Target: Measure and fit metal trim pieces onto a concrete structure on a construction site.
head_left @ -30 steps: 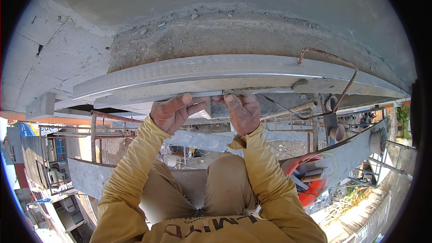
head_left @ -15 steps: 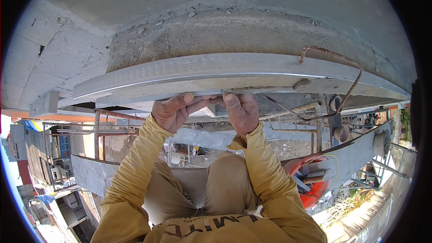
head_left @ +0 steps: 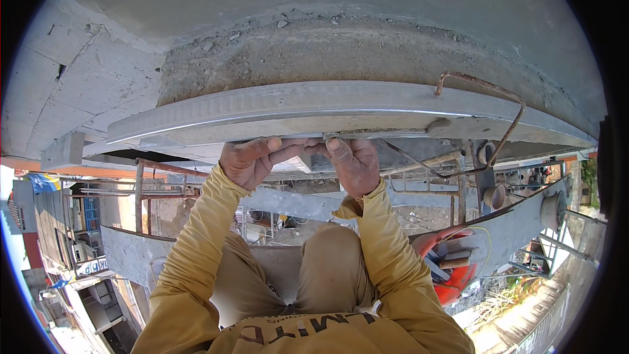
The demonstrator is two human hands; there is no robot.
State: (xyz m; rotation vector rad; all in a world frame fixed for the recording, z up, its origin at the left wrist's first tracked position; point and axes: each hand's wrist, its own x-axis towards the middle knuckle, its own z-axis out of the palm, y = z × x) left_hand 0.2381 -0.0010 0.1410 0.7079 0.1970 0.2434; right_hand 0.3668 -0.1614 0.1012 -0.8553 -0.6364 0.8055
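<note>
left hand [head_left: 252, 162] and right hand [head_left: 356, 165] — fingers clamped on the grey strip [head_left: 298, 136] — have barely moved.

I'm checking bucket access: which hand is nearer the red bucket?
Right. The right hand is above and left of the red bucket in the picture; the left hand is farther off, beyond the right one.

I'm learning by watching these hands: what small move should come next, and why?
I'd probably have the right hand press lightly at the seam in the grey strip while the left hand steadies it. Both hands are close together at the strip, and the seam shows between them, nearer the right, so that hand seems better placed to press.
</note>
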